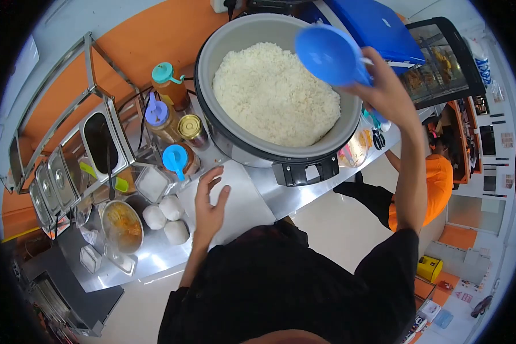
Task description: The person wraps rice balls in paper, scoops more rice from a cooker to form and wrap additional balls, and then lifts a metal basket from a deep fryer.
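Observation:
Held in my right hand (381, 86) is a blue plastic bowl (327, 54), tilted so that its inside shows, above the right rim of a large rice cooker (215, 123). White cooked rice (275, 94) fills much of the cooker's pot. My left hand (210, 200) has its fingers apart and nothing in them, over a white sheet of paper (243, 198) on the steel counter. Just left of that hand sit three white rounded lumps (176, 232), close together. A sauce bottle with a blue cap (176, 159) stands beyond its fingertips.
More sauce bottles (166, 83) and a tin (191, 129) line the cooker's left side. A metal bowl of food (122, 226) and a clear container (153, 183) stand farther left, near a rack of steel pans (104, 140). At right, a person in orange (438, 183) is nearby.

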A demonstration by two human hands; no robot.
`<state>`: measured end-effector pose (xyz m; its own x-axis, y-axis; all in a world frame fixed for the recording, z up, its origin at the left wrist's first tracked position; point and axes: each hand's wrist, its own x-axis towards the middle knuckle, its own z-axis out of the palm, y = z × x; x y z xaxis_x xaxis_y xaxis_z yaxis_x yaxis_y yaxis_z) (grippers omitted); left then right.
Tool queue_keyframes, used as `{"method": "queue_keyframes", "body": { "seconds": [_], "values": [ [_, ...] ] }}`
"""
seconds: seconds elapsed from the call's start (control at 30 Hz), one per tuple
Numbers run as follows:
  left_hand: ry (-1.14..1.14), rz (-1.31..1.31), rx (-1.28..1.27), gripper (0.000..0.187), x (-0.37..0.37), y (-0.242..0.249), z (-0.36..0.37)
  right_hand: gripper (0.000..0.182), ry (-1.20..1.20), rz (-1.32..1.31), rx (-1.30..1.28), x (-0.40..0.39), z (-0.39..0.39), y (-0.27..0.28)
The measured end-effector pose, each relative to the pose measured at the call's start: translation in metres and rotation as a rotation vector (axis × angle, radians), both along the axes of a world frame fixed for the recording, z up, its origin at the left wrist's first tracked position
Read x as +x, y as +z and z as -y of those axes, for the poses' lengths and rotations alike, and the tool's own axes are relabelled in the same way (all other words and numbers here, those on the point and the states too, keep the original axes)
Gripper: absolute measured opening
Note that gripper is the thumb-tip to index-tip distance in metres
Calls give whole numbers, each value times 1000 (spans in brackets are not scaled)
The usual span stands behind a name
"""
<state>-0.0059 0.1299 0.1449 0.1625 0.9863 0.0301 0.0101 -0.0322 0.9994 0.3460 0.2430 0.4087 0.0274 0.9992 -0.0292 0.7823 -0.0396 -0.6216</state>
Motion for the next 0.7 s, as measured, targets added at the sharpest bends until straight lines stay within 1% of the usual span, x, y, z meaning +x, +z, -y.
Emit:
{"method": "queue_keyframes", "body": {
  "seconds": [0.07, 0.1, 0.13, 0.17, 0.2, 0.23, 0.3, 0.33, 0.37, 0.4, 0.43, 0.47, 0.5, 0.53, 0.6, 0.63, 0.7],
  "values": [
    [57, -3, 147, 72, 21, 8, -7, 45, 41, 33, -55, -2, -46, -26],
    [58, -3, 155, 72, 28, 15, -14, 42, 98, 114, -115, -3, -70, -41],
    [62, -56, 233, 86, 33, 25, -22, 39, 154, 195, -173, -3, -96, -58],
    [64, -108, 311, 100, 37, 32, -29, 34, 249, 333, -107, 1, -126, -88],
    [62, -109, 318, 100, 40, 36, -33, 31, 343, 472, -41, 0, -146, -109],
    [-7, -111, 293, 107, 42, 39, -37, 31, 340, 471, -38, -19, -152, -107],
    [-126, -103, 279, 123, 48, 45, -45, 34, 202, 464, -301, -59, -159, -97],
    [-121, -109, 279, 123, 51, 51, -47, 34, 208, 460, -298, -63, -160, -101],
    [-162, -92, 240, 130, 53, 58, -49, 35, 304, 540, -222, -69, -162, -108],
    [-204, -76, 196, 136, 53, 61, -50, 36, 400, 618, -146, -74, -163, -115],
    [-259, -139, 183, 150, 50, 61, -54, 36, 407, 609, -148, -78, -162, -113],
    [-256, -143, 175, 150, 51, 62, -55, 36, 418, 569, -265, -80, -160, -107],
    [-267, -180, 186, 154, 53, 65, -55, 35, 426, 531, -383, -79, -160, -105],
    [-283, -217, 198, 159, 54, 66, -55, 35, 425, 528, -391, -79, -161, -109],
    [-303, -219, 170, 162, 53, 67, -57, 36, 484, 522, -390, -78, -159, -121],
    [-314, -223, 149, 165, 53, 66, -57, 36, 480, 516, -406, -84, -153, -117],
    [-322, -213, 139, 166, 53, 62, -57, 35, 467, 379, -611, -100, -135, -97]
  ]
}}
